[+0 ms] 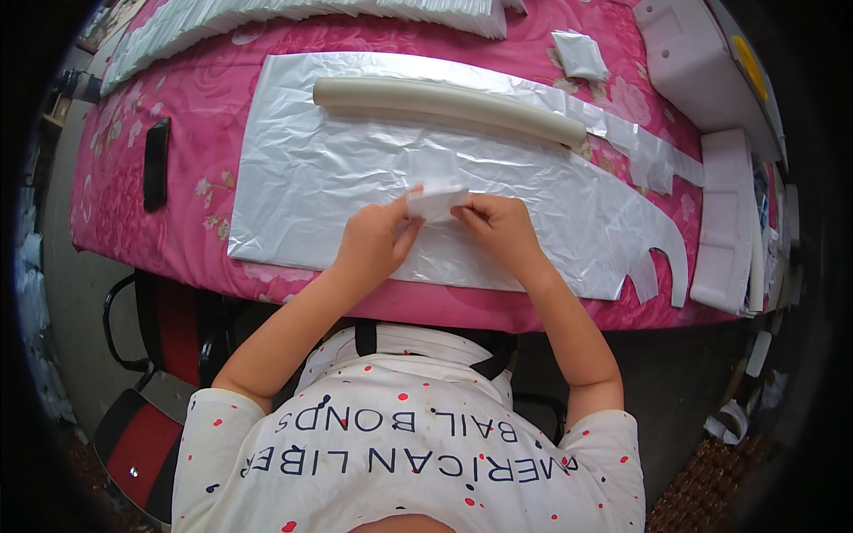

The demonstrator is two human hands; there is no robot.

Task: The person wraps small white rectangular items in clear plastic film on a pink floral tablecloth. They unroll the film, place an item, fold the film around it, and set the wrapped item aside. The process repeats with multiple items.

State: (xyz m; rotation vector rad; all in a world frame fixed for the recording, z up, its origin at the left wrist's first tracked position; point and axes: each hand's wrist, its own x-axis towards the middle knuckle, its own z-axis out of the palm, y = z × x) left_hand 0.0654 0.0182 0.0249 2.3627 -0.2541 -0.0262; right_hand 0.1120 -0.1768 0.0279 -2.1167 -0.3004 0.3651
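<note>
Between my two hands is a small folded piece of thin white plastic film (437, 200), held above a flat white plastic bag (302, 195). My left hand (373, 238) pinches the piece's left edge between thumb and fingers. At its right edge, the fingertips of my right hand (502, 226) are closed on it. The large bag lies spread over the table, its cut-out handles at the right end. A long beige tube (444, 105) rests across the bag, beyond my hands.
A pink flowered cloth (107, 213) covers the table. Folded white packets (320, 11) line the far edge; a single packet (580, 55) lies at the far right. White foam boxes (721, 231) stand right, and a black oblong object (155, 164) lies left. Chairs (142, 444) stand at lower left.
</note>
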